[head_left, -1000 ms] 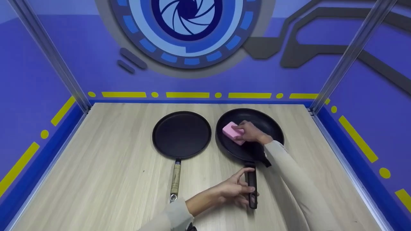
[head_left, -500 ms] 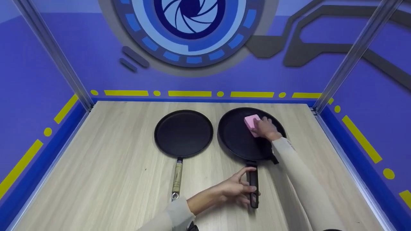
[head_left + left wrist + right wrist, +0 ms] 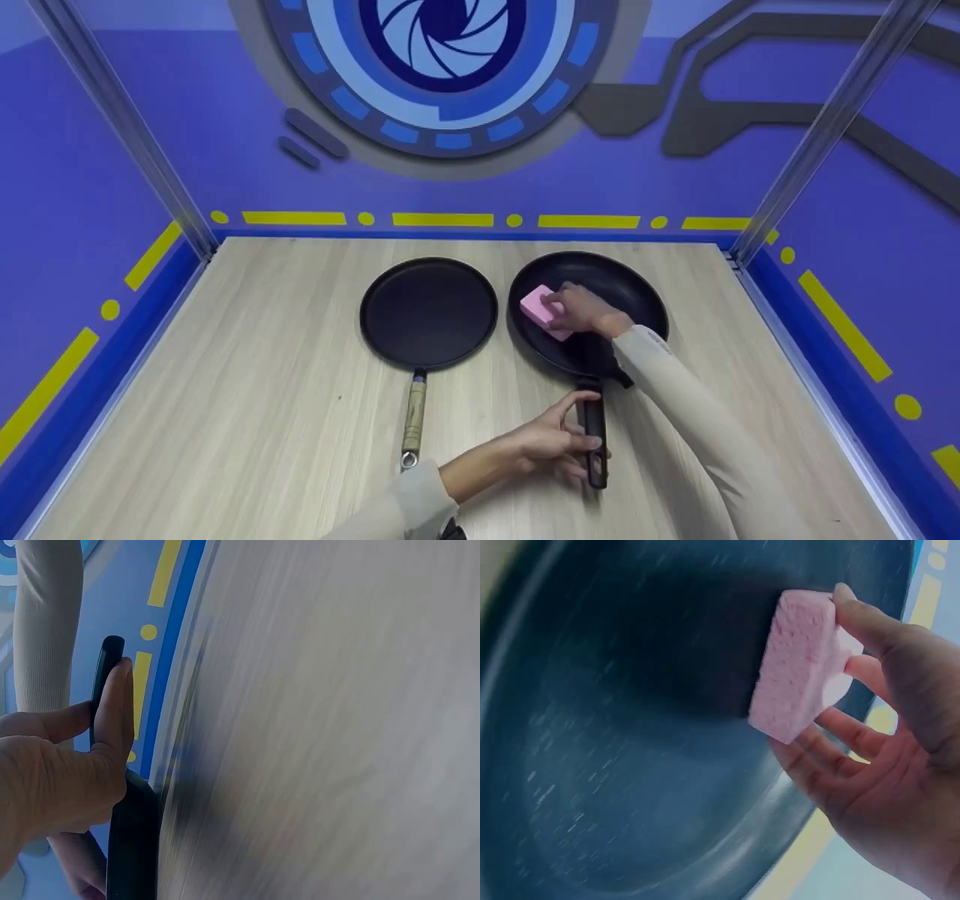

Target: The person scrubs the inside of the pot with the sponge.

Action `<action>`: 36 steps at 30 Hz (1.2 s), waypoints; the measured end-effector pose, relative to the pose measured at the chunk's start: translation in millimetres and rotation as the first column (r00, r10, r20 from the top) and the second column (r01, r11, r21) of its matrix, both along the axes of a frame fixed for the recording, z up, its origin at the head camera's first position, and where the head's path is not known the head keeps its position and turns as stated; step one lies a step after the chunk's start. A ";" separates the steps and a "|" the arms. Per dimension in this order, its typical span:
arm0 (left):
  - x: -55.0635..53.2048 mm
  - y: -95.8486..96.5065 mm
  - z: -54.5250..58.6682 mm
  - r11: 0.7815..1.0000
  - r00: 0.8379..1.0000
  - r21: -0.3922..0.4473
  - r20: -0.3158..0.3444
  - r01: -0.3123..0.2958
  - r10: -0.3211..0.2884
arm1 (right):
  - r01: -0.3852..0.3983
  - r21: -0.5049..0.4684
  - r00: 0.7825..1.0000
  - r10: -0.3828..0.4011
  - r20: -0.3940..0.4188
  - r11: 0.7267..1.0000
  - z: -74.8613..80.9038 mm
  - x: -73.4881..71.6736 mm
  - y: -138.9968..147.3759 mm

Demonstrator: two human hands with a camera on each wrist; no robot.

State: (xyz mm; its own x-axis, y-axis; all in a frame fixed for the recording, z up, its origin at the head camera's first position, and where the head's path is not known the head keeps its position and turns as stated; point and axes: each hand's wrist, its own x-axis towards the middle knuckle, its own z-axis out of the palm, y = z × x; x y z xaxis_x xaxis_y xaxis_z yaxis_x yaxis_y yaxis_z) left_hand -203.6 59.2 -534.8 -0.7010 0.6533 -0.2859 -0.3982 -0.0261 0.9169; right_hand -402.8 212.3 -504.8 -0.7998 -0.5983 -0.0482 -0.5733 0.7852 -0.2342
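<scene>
My right hand (image 3: 589,309) pinches a pink sponge (image 3: 541,309) over the left part of a deep black frying pan (image 3: 637,300). In the right wrist view the sponge (image 3: 791,664) is held between thumb and fingers, close to the pan's inner surface (image 3: 630,787), which shows pale flecks. The left hand (image 3: 544,442) grips that pan's black handle (image 3: 594,427), thumb on one side and fingers on the other. From the left wrist view, the handle (image 3: 106,664) passes between the thumb and fingers of this hand (image 3: 67,772).
A flat black pan (image 3: 429,311) with a bamboo-like handle (image 3: 413,412) lies to the left on the wooden table (image 3: 247,390). Blue panels (image 3: 187,150) with metal corner posts (image 3: 817,112) stand behind and at both sides of the table.
My right hand has carried the sponge from the left of the pan to its upper right, then back to the left. The left hand stays on the handle.
</scene>
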 end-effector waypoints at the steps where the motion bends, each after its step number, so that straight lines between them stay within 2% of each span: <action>1: -0.2 0.2 0.1 1.000 1.000 0.001 0.001 0.005 -0.005 | -0.001 0.009 1.000 0.001 0.017 1.000 1.4 2.3 -2.5; 6: -1.4 1.4 -0.5 1.000 1.000 0.016 0.019 0.007 -0.008 | -0.003 0.056 0.995 -0.003 0.100 0.998 8.5 14.1 -4.2; 12: -1.0 2.1 -0.5 1.000 0.999 0.022 0.036 -0.013 0.012 | -0.091 0.066 0.981 0.079 0.175 0.994 16.3 28.9 8.8; 17: 0.1 2.5 -0.1 0.999 0.999 0.015 0.037 -0.034 0.033 | -0.153 0.065 0.957 0.131 0.259 0.986 22.6 36.0 23.5; 20: 0.0 2.8 -0.2 0.999 0.999 0.007 0.034 -0.035 0.034 | -0.173 0.069 0.938 0.143 0.315 0.982 24.3 37.0 33.0; 23: -0.7 3.7 -0.3 0.999 0.999 0.004 0.037 -0.032 0.032 | -0.187 0.088 0.929 0.147 0.339 0.978 27.2 37.3 42.8; 27: -0.8 4.9 -0.9 1.000 0.999 0.006 0.024 -0.030 0.030 | -0.168 0.112 0.928 0.118 0.354 0.980 31.4 37.9 56.2; 28: -0.7 4.8 -0.9 1.000 1.000 0.004 0.016 -0.027 0.027 | -0.159 0.089 0.923 0.116 0.367 0.983 31.3 37.5 59.3; 32: 0.3 4.6 -0.7 1.000 1.000 -0.010 -0.009 -0.017 0.017 | -0.136 0.097 0.938 0.097 0.333 0.986 29.4 32.7 72.0; 34: 0.7 4.9 -0.6 1.000 1.000 -0.013 -0.011 -0.017 0.017 | -0.069 0.107 0.942 0.029 0.335 0.992 29.1 29.3 77.4; 36: 1.3 5.9 -0.7 1.000 1.000 -0.009 -0.011 -0.021 0.020 | 0.027 0.148 0.947 -0.073 0.314 0.989 28.9 25.5 82.9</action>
State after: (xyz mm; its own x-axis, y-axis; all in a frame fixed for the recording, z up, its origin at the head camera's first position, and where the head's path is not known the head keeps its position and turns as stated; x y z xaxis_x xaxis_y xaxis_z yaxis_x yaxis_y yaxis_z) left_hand -202.3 65.0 -535.5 -0.7172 0.6362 -0.2842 -0.3881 -0.0260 0.9212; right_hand -377.3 295.2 -476.0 -0.7581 -0.5265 -0.3849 -0.4459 0.8491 -0.2833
